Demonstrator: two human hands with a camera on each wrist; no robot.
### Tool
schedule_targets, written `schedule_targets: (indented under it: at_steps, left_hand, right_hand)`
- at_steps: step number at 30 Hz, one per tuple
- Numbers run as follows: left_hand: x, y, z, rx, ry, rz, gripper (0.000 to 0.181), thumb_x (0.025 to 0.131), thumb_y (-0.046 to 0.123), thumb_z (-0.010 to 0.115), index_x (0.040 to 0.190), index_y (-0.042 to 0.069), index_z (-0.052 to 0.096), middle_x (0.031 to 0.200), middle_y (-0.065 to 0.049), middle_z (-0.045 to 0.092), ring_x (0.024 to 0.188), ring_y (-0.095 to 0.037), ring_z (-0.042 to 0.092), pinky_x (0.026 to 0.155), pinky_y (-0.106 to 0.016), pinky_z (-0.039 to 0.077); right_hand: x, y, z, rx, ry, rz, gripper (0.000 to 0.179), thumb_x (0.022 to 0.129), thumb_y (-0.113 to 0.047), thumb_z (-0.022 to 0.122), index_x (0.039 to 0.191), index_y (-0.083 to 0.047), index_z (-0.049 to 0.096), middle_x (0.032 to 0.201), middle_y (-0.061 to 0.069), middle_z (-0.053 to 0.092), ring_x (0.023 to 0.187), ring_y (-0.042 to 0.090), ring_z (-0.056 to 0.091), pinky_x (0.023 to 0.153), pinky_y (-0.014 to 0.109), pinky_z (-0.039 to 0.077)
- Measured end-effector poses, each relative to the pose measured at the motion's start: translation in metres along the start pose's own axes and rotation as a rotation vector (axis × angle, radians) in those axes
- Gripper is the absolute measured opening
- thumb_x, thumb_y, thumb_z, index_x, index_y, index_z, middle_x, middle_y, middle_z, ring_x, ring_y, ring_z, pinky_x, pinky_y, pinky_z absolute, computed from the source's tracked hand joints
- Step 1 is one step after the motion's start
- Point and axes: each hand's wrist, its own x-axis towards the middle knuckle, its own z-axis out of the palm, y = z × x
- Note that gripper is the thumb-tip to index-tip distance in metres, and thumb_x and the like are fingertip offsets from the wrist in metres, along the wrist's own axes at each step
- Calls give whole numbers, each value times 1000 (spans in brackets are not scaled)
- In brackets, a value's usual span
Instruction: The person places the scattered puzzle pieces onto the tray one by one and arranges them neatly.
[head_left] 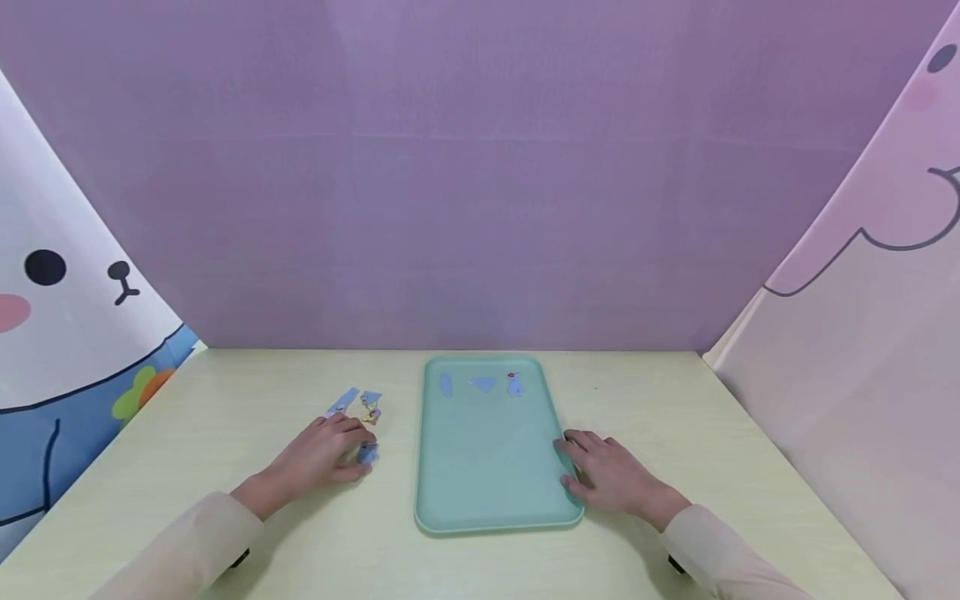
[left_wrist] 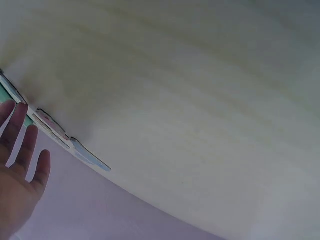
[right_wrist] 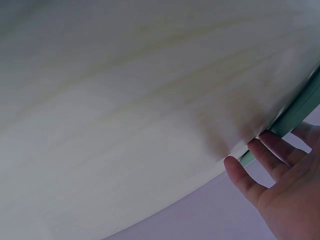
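Observation:
My left hand (head_left: pixel 324 454) is over the table, left of the tray, its thumb and forefinger on either side of a blue puzzle piece (head_left: pixel 367 453). In the left wrist view the fingers (left_wrist: pixel 26 145) are loosely extended, and flat pieces (left_wrist: pixel 90 156) lie just beyond them. Past the fingertips lie a long blue piece (head_left: pixel 343 400) and a patterned blue-and-yellow piece (head_left: pixel 371 410). My right hand (head_left: pixel 611 472) rests at the right rim of the green tray (head_left: pixel 487 475), fingers spread and relaxed along its edge.
Three small blue pieces lie in a row near the tray's far end: a narrow one (head_left: pixel 446 384), a triangular one (head_left: pixel 483 383) and one with a red mark (head_left: pixel 515 385). A purple backdrop (head_left: pixel 480 208) stands behind the pale table (head_left: pixel 652 400), with printed cloths at both sides.

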Motion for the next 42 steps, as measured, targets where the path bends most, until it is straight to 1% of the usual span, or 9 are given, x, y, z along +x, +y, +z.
schedule_targets:
  at_steps: [5,8,20,26,33,42]
  left_hand:
    - [0,2,0,7,-23,-38,31,73,36,73,95,15,68,95,3,65,92,-19,59,77,-42,48]
    - [0,3,1,8,-29,-49,31,73,36,72,96,15,68,96,2,65,93,-19,59,78,-43,47]
    - [1,5,0,-5,-42,-58,29,74,34,72,95,15,68,96,2,65,93,-19,59,78,-45,47]
    - [2,5,0,-33,-53,-69,29,73,33,73,95,15,68,95,2,64,91,-19,59,78,-45,47]
    - [3,5,0,-48,-46,-54,28,72,31,74,94,15,68,93,2,63,89,-18,59,76,-44,47]
    - [6,2,0,-40,-8,-22,25,70,28,75,91,14,68,88,3,62,84,-16,58,71,-39,47]
  right_hand:
    - [0,1,1,3,1,-2,49,88,-35,54,128,-7,50,129,15,51,117,32,49,84,51,44]
    - [0,3,3,1,-6,2,50,88,-36,54,129,-7,49,129,15,50,118,31,48,84,51,44]
    - [0,4,3,-6,-22,15,51,89,-38,52,130,-8,49,130,13,49,120,30,47,85,50,44]
    - [0,5,4,-6,-29,20,51,88,-38,52,130,-9,49,131,13,49,120,30,47,86,50,44]
    - [0,4,3,-1,-35,26,52,89,-38,52,130,-9,48,132,14,48,121,30,46,87,50,43]
    - [0,2,0,7,-43,27,52,89,-38,52,131,-8,48,132,14,48,121,31,46,87,51,43]
